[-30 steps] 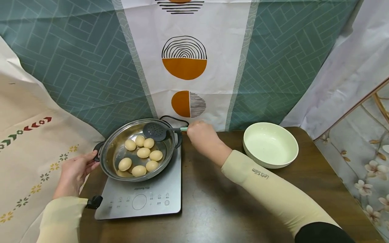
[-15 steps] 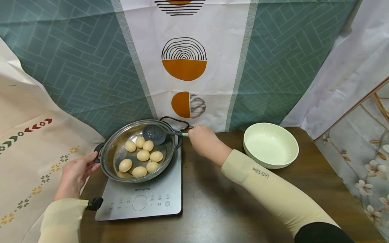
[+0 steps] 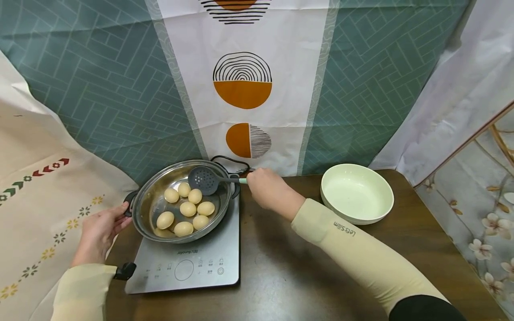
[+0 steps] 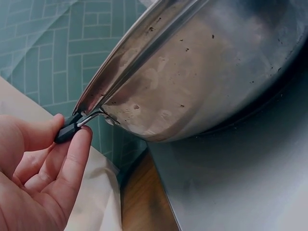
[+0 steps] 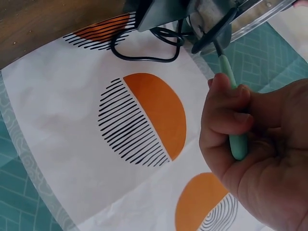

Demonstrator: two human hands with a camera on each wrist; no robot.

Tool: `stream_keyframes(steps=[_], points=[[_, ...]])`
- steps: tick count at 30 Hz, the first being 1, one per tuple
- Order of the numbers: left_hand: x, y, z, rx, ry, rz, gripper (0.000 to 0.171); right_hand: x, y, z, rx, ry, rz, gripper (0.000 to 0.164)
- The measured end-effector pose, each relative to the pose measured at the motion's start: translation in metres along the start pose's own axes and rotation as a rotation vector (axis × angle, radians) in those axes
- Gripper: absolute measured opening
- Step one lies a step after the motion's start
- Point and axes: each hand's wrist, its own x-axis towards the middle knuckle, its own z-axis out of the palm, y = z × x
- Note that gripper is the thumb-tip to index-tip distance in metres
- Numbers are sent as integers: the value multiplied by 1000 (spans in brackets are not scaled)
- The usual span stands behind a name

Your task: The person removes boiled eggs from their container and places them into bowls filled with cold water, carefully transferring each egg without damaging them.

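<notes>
A steel two-handled pan stands on a flat silver induction cooker, with several light brown eggs inside. My left hand pinches the pan's black left handle between thumb and fingers; the left wrist view shows this handle up close. In my right hand is a skimmer with a dark perforated head and a mint green handle, the fingers curled round that handle. The skimmer's head lies inside the pan at its back right, beside the nearest eggs.
A pale green bowl stands on the dark wooden table at the right. Behind the pan, a black cord loops near the patterned cloth backdrop. The pan's right handle sits below the skimmer's shaft.
The skimmer's head has tilted to face up more, with its holes showing more clearly, and my right hand has lowered slightly. My left hand keeps its hold on the pan handle.
</notes>
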Motion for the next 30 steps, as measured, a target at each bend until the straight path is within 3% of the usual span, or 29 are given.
stream_keyframes(steps=[11,19,30], points=[[-1,2,0,8,8,-19,4,1,-3,-1,120,-46,-22,5],[-2,4,3,21,3,-18,6,3,-3,0,249,-134,45,7],[-3,1,2,8,10,-8,4,6,0,2,397,-228,69,31]])
